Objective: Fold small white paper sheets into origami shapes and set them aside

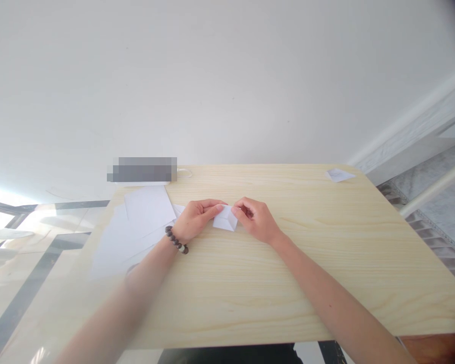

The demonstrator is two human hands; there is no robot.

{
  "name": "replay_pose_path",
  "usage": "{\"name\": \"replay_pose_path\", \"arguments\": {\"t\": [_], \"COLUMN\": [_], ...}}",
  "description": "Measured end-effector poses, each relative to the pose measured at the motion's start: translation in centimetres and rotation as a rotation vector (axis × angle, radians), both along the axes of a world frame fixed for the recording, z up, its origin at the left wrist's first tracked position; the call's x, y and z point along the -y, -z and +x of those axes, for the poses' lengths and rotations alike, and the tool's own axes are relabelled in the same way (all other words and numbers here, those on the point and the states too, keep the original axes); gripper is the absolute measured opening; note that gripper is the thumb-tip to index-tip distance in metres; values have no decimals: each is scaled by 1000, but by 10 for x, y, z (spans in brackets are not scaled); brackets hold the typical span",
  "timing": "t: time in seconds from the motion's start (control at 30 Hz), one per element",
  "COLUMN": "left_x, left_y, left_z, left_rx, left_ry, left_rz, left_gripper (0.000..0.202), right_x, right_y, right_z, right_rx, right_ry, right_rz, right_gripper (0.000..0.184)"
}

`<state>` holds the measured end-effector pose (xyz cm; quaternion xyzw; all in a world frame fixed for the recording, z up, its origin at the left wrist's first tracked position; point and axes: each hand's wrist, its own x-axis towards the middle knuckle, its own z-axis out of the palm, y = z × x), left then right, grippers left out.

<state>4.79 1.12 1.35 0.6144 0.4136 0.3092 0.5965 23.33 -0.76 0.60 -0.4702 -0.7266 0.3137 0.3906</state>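
A small folded piece of white paper (225, 219) lies near the middle of a light wooden table (288, 283). My left hand (197, 218), with a dark bead bracelet on its wrist, pinches the paper's left upper corner. My right hand (255, 217) pinches the paper's right upper corner with curled fingers. Both hands rest on the tabletop and meet over the paper.
Several loose white sheets (136, 227) lie spread on the table's left side. A small folded white paper (339, 175) sits at the far right corner. A blurred grey object (142, 170) stands at the table's back edge against the white wall. Stairs show at the right.
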Motion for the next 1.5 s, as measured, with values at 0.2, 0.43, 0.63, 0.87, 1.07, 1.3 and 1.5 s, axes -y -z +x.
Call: {"name": "replay_pose_path", "arguments": {"t": [0.2, 0.43, 0.63, 0.87, 1.07, 1.3, 1.5], "left_x": [0, 0, 1, 3, 3, 2, 3], "left_y": [-3, 3, 3, 0, 2, 2, -2], "left_z": [0, 1, 2, 5, 4, 6, 6], "left_rx": [-54, -91, -139, -145, -150, -121, -148], "left_ry": [3, -42, -53, -78, -107, -141, -150], "left_rz": [47, 84, 91, 115, 97, 64, 139], "left_gripper": [35, 37, 37, 33, 37, 41, 34], "right_x": [0, -1, 0, 1, 1, 1, 2], "right_y": [0, 1, 1, 0, 1, 0, 1], "right_z": [1, 1, 2, 2, 2, 2, 4], "right_rx": [-3, 12, 17, 15, 24, 18, -6], "right_ry": [-19, -46, -54, -93, -103, -39, 13], "right_rz": [16, 36, 39, 48, 54, 61, 30], "right_gripper": [16, 17, 16, 15, 17, 19, 19]}}
